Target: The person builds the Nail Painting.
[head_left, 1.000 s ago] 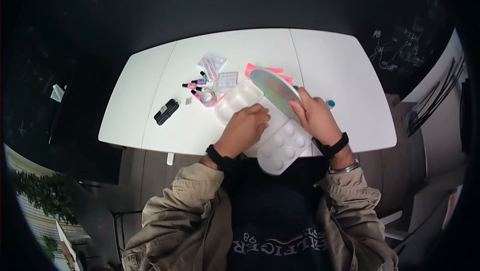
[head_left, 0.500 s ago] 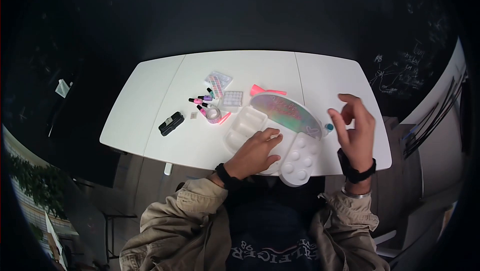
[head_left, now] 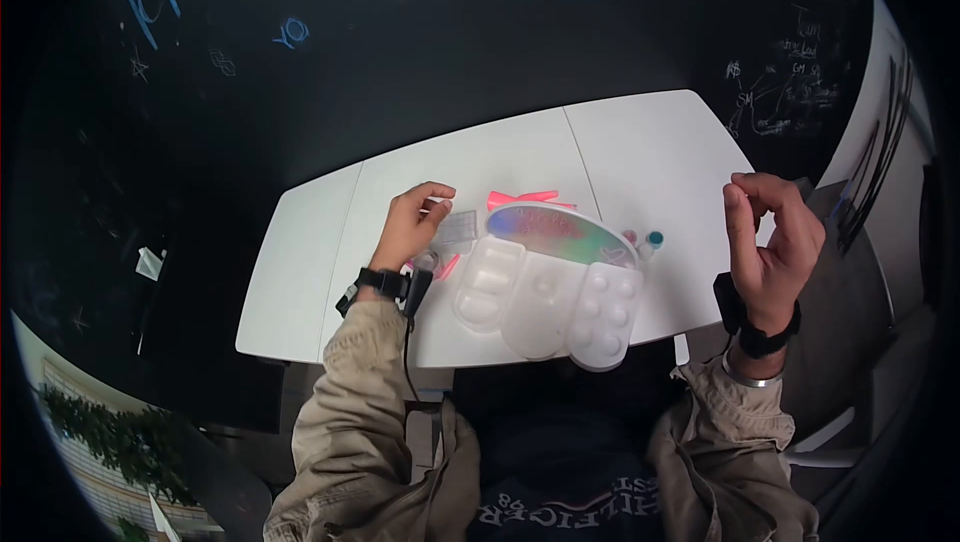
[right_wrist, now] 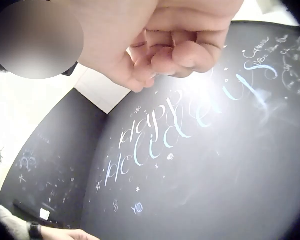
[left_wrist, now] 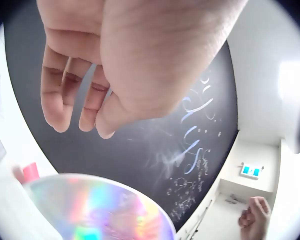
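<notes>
A white case (head_left: pixel 540 307) lies unfolded near the table's front edge. Its curved iridescent panel (head_left: pixel 560 234) is at the back, with a tray of rectangular compartments (head_left: pixel 487 292) on the left and a tray of round wells (head_left: pixel 605 310) on the right. My left hand (head_left: pixel 408 227) hovers left of the case, over the small items, fingers loosely bent around nothing. Past the table's right side, my right hand (head_left: pixel 775 242) is raised with fingers loosely curled. Nothing shows in it in the right wrist view.
Behind the panel lie pink tools (head_left: pixel 523 199). Small teal-capped bottles (head_left: pixel 653 241) stand right of it. Close to my left hand are a clear gridded box (head_left: pixel 460 227) and a roll of tape (head_left: pixel 426 261). A blackboard wall (head_left: pixel 480 52) rises beyond the white table (head_left: pixel 680 162).
My right hand has let go of the iridescent panel and moved off to the right. My left hand has lifted from the case and gone left. The head view has shifted.
</notes>
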A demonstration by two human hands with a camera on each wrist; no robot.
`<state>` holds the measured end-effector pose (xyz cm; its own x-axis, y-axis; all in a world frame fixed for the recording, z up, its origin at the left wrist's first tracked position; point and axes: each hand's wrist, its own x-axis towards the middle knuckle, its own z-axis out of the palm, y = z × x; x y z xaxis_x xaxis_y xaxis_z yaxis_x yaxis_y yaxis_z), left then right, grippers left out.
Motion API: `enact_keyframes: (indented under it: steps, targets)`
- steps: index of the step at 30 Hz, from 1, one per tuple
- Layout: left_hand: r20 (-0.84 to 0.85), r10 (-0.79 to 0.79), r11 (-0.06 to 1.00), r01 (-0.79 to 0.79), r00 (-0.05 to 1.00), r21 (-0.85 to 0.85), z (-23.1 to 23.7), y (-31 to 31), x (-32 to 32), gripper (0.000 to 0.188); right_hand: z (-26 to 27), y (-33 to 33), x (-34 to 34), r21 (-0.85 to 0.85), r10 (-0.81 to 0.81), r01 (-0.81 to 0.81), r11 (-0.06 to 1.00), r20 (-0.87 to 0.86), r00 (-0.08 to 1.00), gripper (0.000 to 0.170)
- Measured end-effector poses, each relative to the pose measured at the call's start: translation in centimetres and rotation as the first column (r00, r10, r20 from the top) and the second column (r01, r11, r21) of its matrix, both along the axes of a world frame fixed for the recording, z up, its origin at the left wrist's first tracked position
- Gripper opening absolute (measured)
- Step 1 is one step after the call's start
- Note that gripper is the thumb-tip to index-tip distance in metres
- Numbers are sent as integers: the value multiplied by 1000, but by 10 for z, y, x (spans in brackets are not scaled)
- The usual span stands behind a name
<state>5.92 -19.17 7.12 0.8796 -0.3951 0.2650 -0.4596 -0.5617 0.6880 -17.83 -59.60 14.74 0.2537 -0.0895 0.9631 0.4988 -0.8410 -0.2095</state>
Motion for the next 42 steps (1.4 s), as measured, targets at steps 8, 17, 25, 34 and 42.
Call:
enact_keyframes:
  steps: [8, 17, 25, 34, 42]
  targets:
    - [-151, -83, 985, 104, 985, 137, -40, -27, 69, 32, 7, 3, -8, -15, 79, -78, 997, 33, 996, 12]
    - [-203, -109, 959, 156, 973, 236, -85, -53, 97, 35, 9, 5, -9, -22, 135, -134, 991, 48, 990, 13]
    - [251, -27, 992, 56, 968, -110, -19, -25, 86, 41, 10, 3, -9, -35, 152, -150, 988, 38, 988, 14]
    - [593, 96, 917, 160, 800, -364, 102, -9, -78, 32, 5, 32, 1, -53, 222, -225, 973, -60, 973, 15]
    - [735, -275, 854, 508, 619, -109, 101, -23, -183, 33, -12, 81, 9, -74, 301, -330, 941, -262, 917, 31]
